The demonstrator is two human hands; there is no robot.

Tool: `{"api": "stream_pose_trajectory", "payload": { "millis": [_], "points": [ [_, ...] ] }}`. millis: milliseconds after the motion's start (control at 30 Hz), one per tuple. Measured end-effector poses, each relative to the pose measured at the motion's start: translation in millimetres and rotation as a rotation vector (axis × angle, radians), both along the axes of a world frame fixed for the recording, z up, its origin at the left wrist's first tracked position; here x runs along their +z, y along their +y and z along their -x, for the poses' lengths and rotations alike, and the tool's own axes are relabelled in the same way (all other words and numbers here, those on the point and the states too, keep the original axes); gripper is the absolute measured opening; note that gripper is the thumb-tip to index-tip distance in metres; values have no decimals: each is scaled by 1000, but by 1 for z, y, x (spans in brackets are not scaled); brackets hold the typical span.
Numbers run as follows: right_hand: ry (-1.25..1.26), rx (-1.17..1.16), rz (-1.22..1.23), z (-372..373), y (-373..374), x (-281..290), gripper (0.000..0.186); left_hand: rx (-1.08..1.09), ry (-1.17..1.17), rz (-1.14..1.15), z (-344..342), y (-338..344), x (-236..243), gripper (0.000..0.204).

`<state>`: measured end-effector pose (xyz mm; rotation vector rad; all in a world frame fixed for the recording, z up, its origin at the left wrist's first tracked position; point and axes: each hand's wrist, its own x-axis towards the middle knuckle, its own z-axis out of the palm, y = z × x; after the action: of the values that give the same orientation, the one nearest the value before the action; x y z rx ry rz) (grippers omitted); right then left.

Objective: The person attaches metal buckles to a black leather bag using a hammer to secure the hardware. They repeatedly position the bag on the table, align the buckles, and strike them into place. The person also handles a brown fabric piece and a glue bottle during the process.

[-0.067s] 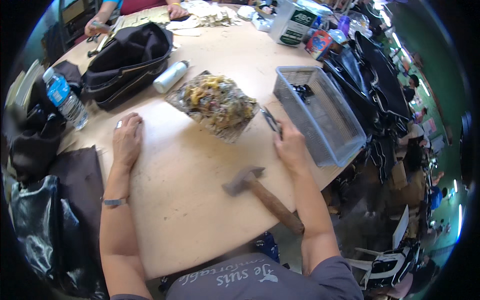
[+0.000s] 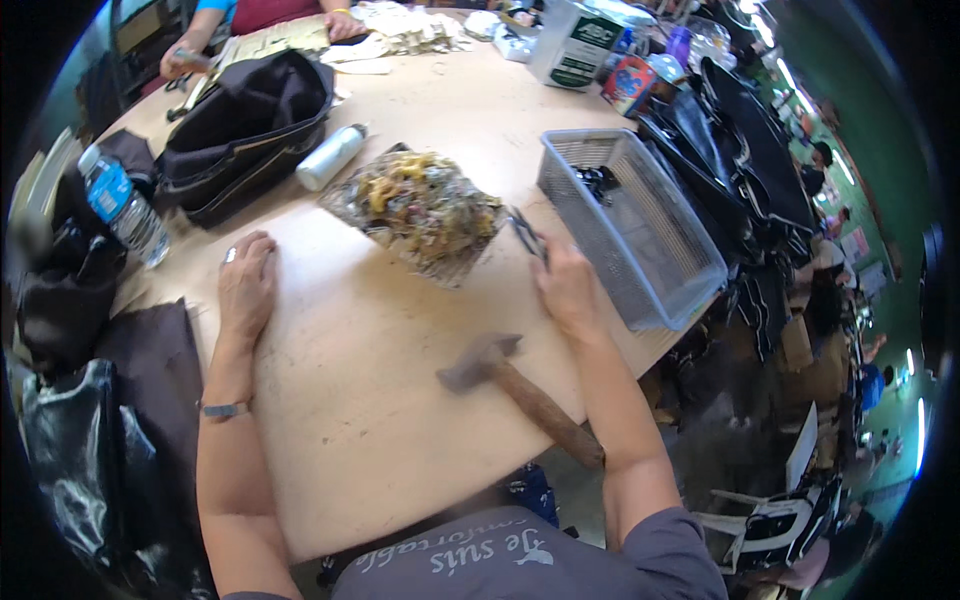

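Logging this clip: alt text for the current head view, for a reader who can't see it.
A person's right hand holds a dark hand tool beside a lumpy, multicoloured slab on a table, the left hand resting there. A hammer lies nearer the body; a plastic basket stands to the right.

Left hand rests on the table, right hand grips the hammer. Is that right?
Not quite: the head view shows the right hand gripping a small metal tool, while the hammer lies on the table. The left hand does rest there.
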<state>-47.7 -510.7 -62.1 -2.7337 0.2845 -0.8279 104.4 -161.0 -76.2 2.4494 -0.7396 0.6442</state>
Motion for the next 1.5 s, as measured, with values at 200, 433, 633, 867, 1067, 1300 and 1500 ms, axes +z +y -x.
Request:
{"api": "stream_pose_trajectory", "payload": {
  "millis": [200,433,633,867,1067,1300,1500],
  "points": [
    [-224,118,178,-25,-17,64,21,26,-6,-22,1,1,1,14],
    [212,40,354,-94,-175,63,34,26,24,-26,4,-10,9,11],
    [476,-154,-149,-87,-169,56,32,39,-8,-51,5,-4,11,11],
    [17,-91,-859,-72,-191,54,24,42,48,0,8,-8,12,13],
    [185,-215,-371,-75,-172,51,31,19,7,6,5,-4,9,12],
    [34,-149,-491,-94,-176,34,30,2,21,15,3,-7,7,13],
    [190,-55,-994,-76,-169,72,17,25,-2,-4,6,-3,8,13]
  ]
}}
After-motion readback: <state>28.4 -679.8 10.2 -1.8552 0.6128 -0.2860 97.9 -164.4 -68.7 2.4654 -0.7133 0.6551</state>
